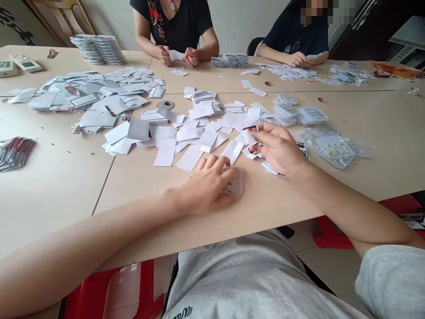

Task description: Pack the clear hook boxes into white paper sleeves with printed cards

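Observation:
Near the table's front edge, my left hand point(207, 186) is curled over a small clear plastic box point(236, 182) with small dark bits inside, pressing it to the tabletop. Part of the box is hidden under my fingers. To its right and a little higher, my right hand point(279, 148) pinches a small white paper slip point(248, 137) between thumb and fingers. Under and beside that hand lie black-and-white printed cards point(255, 150), partly covered by it. Just beyond both hands spreads a loose pile of white paper slips point(189, 135).
Clear plastic boxes point(334, 146) are stacked at right. A large heap of white packets point(93, 95) covers the left, with a tape roll point(165, 105) beside it. Red-and-grey packets point(15, 153) lie far left. Across the table sit two people, their hands on papers; stacked packs point(98, 48) stand behind.

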{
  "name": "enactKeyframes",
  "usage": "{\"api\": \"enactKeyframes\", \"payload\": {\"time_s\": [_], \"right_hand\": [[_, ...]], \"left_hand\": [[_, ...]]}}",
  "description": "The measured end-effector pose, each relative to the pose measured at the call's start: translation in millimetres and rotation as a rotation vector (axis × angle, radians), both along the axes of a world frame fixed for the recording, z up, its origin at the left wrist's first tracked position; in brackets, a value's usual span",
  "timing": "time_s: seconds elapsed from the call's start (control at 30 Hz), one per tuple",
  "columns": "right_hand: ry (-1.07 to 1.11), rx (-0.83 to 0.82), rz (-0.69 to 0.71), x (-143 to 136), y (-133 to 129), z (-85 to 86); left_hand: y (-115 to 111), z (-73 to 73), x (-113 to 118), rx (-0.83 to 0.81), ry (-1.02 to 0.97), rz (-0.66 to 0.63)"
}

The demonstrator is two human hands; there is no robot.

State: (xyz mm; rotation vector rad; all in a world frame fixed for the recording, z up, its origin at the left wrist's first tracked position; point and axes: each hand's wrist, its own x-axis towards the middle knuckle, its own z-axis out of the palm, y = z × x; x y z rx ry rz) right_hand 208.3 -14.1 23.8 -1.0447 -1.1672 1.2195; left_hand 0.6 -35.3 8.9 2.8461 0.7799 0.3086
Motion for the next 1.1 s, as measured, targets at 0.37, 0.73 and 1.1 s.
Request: {"api": "enactKeyframes", "payload": {"time_s": [0.37, 0.73, 1.1], "right_hand": [[-0.238, 0.129, -0.014, -13.0, -7.8, -13.4], [-0.287, 0.165, 0.063, -15.3, -15.9, -9.5], [-0.648, 0.212, 0.023, -6.8, -6.1, -13.4]], "left_hand": [[18.6, 10.2, -3.0, -0.137, -0.371, 0.299], [23.5, 12.1, 0.6, -0.361, -0.636, 0.519], [15.1, 16.7, 1.2, -0.374, -0.531, 0.484]]}}
